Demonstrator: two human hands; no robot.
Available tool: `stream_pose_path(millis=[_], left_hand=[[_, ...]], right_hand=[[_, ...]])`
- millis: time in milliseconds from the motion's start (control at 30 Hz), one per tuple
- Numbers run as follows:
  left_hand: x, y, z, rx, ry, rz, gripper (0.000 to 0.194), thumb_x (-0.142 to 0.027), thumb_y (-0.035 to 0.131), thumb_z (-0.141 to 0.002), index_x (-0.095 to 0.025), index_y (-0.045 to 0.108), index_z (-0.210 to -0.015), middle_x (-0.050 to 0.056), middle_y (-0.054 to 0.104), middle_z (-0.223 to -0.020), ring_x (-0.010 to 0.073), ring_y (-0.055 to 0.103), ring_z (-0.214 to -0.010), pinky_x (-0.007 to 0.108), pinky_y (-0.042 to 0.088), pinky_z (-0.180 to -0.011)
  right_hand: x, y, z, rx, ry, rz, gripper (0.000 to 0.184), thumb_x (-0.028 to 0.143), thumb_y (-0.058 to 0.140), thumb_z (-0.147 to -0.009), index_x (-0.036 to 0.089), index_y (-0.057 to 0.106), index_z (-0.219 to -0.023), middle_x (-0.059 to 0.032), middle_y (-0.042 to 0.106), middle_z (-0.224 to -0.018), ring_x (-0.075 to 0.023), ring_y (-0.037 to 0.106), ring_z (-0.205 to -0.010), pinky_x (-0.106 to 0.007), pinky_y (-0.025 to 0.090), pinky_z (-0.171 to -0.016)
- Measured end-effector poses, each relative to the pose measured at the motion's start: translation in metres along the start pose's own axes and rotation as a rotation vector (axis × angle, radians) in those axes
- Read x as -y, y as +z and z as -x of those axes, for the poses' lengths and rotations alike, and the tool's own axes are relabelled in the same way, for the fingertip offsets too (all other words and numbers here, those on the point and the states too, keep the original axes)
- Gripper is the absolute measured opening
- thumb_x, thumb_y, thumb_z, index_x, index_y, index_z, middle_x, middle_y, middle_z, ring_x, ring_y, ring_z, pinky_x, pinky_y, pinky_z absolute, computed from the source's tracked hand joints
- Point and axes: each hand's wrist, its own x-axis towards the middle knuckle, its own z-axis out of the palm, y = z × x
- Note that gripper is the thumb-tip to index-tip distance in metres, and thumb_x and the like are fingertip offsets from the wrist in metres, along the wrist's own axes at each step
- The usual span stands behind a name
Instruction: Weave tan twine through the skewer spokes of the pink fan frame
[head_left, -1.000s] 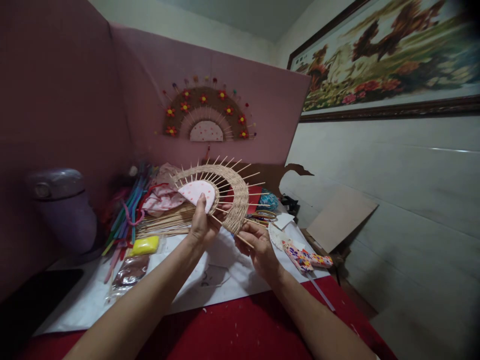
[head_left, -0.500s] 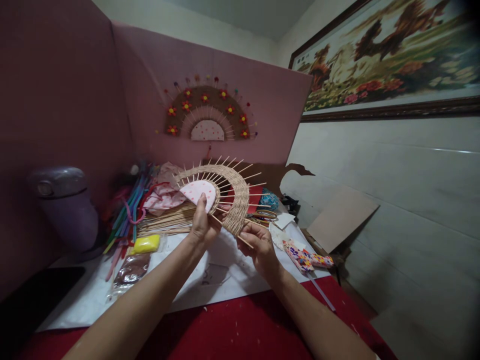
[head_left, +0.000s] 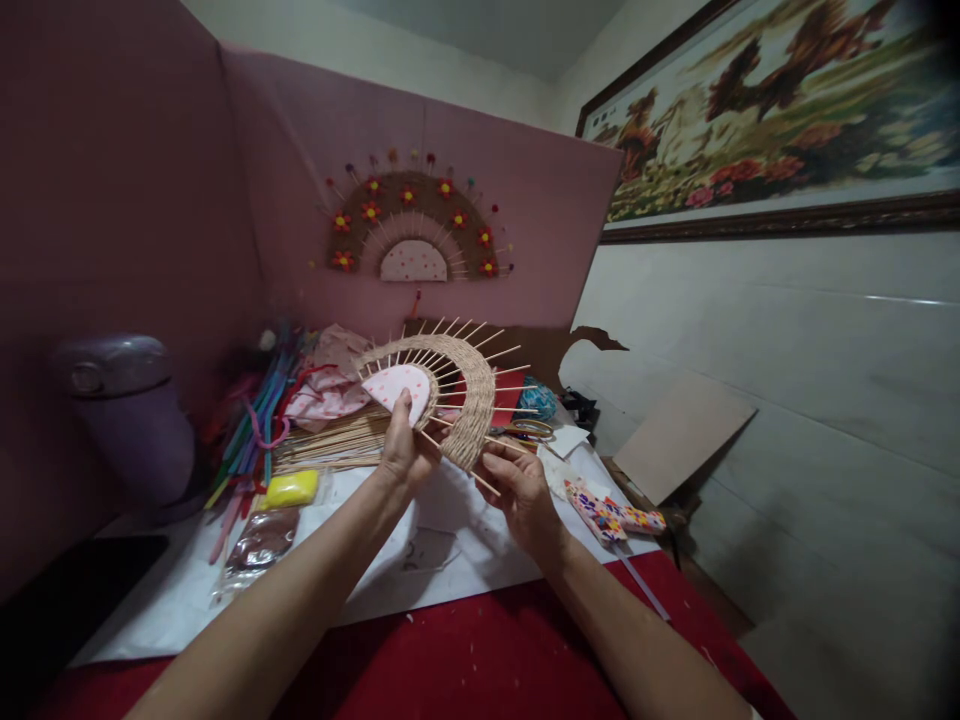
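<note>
Both my hands hold a half-round woven fan (head_left: 478, 400) tilted above the table. Its wooden sticks radiate through a band of twisted tan cord and stick out past the outer edge. My left hand (head_left: 405, 450) grips the inner end, with the thumb pressed on the white half-disc with pink dots (head_left: 397, 388); its other fingers are mostly hidden behind. My right hand (head_left: 514, 485) pinches the lower right end of the fan near the last sticks, fingers closed. On the pink board behind, a similar fan with red flowers (head_left: 409, 195) is fixed, with coloured pinheads around it.
Left stand a purple bottle (head_left: 135, 430) and coloured pipe cleaners (head_left: 251, 440). Loose sticks (head_left: 330, 445), a yellow packet (head_left: 291, 489) and a brown packet (head_left: 262, 540) lie on white paper. Right are scissors (head_left: 531, 429), blue yarn (head_left: 540, 398) and flowered fabric (head_left: 600, 512).
The fan has tilted very slightly in my hands, its lower right end shifting a little left. Both hands keep their grip.
</note>
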Motion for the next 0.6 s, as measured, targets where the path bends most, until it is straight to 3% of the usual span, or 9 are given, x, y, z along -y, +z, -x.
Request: stream_pose_path(millis=[167,333,467,600], left_hand=[[0.0007,0.0005,-0.0003,-0.066,0.03,0.045,0.031,-0.037,0.044,-0.085,-0.01,0.059,-0.088,0.001,0.057,-0.048,0.0131,0.054,-0.038,0.028,0.052,-0.051],[0.0028,-0.0015,-0.0009,-0.043,0.003,0.005,0.034,-0.04,0.043,-0.085,-0.011,0.059,-0.08,0.003,0.057,-0.047,0.0148,0.054,-0.039,0.029,0.051,-0.048],[0.0032,-0.0006,0.001,-0.035,0.003,-0.027,0.037,-0.041,0.04,-0.086,-0.012,0.058,-0.074,0.004,0.057,-0.046,0.0155,0.056,-0.04,0.029,0.051,-0.048],[0.0025,0.001,0.0025,-0.034,0.009,-0.058,0.039,-0.041,0.037,-0.088,-0.011,0.058,-0.074,0.004,0.057,-0.047,0.0142,0.055,-0.039,0.027,0.051,-0.047]], right_hand=[[0.0014,0.002,-0.0001,0.012,0.018,-0.035,0.018,0.033,0.064,-0.071,0.017,0.061,-0.08,0.0043,0.048,-0.053,-0.0055,0.033,-0.041,-0.018,0.021,-0.037],[0.002,0.0025,-0.0004,0.054,0.033,-0.055,0.021,0.029,0.06,-0.074,0.018,0.063,-0.092,0.0033,0.053,-0.06,-0.0058,0.035,-0.044,-0.017,0.023,-0.038],[-0.0004,-0.0001,-0.0022,0.064,-0.009,-0.081,0.009,0.024,0.06,-0.072,0.016,0.059,-0.071,0.0043,0.051,-0.052,-0.0054,0.036,-0.04,-0.018,0.022,-0.036],[-0.0024,-0.0024,-0.0029,0.037,-0.046,-0.051,0.016,0.023,0.06,-0.072,0.016,0.052,-0.06,0.0037,0.054,-0.049,-0.0054,0.038,-0.037,-0.018,0.024,-0.036]])
